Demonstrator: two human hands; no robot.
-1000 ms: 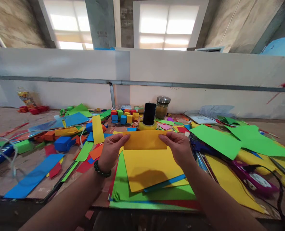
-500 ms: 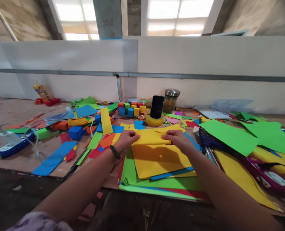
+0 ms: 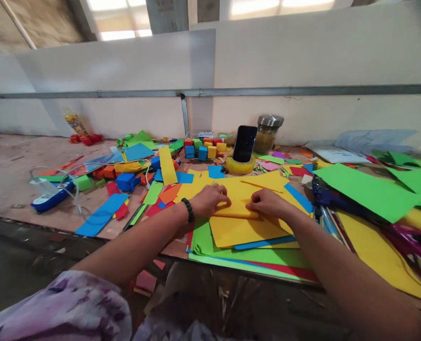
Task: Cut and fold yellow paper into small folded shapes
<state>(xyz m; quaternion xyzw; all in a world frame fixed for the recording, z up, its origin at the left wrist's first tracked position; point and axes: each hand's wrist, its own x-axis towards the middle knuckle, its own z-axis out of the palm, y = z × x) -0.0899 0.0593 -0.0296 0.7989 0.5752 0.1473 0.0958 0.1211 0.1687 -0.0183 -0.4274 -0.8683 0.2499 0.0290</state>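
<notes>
A folded yellow paper (image 3: 237, 208) lies on a stack of coloured sheets (image 3: 232, 248) near the table's front edge. My left hand (image 3: 208, 200), with a dark bead bracelet on its wrist, presses down on the paper's left end with curled fingers. My right hand (image 3: 267, 202) presses on the right end of the same fold, fingers bent onto it. Both hands rest on the paper, a little apart from each other. Under it lies a larger yellow sheet (image 3: 248, 229).
A black phone (image 3: 244, 143) stands in a yellow holder behind the stack, beside a glass jar (image 3: 267, 134). Coloured foam cubes (image 3: 201, 148), paper strips and a blue box (image 3: 127, 181) litter the left. Green sheets (image 3: 370, 189) and pens lie to the right. A white partition stands behind.
Both hands have lowered the folded yellow paper from in the air down onto the stack and now press it flat. The camera has tilted down and shifted left.
</notes>
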